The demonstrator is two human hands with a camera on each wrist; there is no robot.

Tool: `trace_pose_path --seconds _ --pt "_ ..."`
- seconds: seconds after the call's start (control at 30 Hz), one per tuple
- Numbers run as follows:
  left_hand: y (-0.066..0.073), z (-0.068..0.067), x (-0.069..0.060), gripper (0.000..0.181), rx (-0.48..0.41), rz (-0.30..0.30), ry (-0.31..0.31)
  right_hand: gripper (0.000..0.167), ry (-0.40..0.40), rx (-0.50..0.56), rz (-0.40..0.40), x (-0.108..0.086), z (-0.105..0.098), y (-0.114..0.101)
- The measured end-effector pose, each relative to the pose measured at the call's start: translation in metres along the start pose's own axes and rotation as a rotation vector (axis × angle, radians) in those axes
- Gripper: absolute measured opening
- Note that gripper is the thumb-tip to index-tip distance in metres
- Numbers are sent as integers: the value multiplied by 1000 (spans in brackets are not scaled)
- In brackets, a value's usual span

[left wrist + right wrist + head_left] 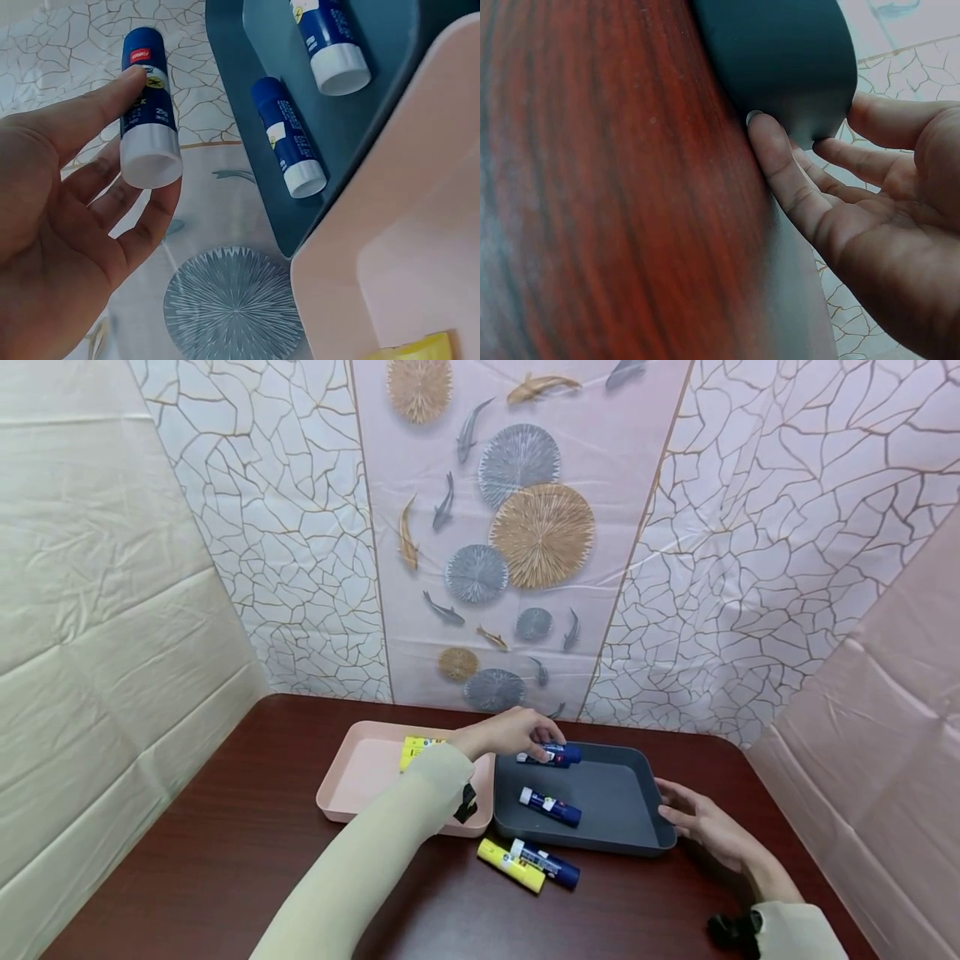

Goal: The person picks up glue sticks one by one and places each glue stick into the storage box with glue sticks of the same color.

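My left hand (pixel 517 732) reaches over the back left of the dark tray (pixel 622 797). Between its thumb and fingers it holds a blue glue stick (pixel 150 105) with a white cap. Two other blue glue sticks lie in that tray: one (pixel 289 139) near the back wall, partly hidden in the head view, the other (pixel 551 807) nearer the front. At the tray's right side, my right hand (pixel 708 827) touches the wall near a corner with its thumb and fingertips, the fingers relaxed.
Left of the dark tray stands a pink tray (pixel 367 768) with yellow glue sticks (pixel 423 742), partly hidden by my left arm. In front, a yellow glue stick (pixel 510 866) and a blue glue stick (pixel 551 866) lie together on the brown table (pixel 225 827). A patterned cloth hangs behind.
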State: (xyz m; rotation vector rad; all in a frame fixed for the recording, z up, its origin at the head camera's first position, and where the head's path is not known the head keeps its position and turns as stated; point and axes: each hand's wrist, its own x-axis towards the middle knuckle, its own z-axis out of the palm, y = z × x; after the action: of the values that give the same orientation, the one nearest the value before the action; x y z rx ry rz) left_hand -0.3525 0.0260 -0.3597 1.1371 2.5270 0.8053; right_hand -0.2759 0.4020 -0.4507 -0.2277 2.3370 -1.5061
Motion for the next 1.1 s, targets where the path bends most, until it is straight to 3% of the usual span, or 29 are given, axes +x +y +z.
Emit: trace_pose_path --seconds 0.3,0.5,0.73,1.1 --pt "-4 0 18 34 29 -7 -53 72 -15 -8 -15 -1 0 1" --pt "-8 2 25 32 -1 -43 -63 71 -7 -1 -4 0 0 1" --pt "-10 7 25 30 7 -117 -69 72 -10 -3 -9 2 1 0" --pt "-11 14 27 29 8 -165 -90 72 -20 -7 -8 1 0 0"
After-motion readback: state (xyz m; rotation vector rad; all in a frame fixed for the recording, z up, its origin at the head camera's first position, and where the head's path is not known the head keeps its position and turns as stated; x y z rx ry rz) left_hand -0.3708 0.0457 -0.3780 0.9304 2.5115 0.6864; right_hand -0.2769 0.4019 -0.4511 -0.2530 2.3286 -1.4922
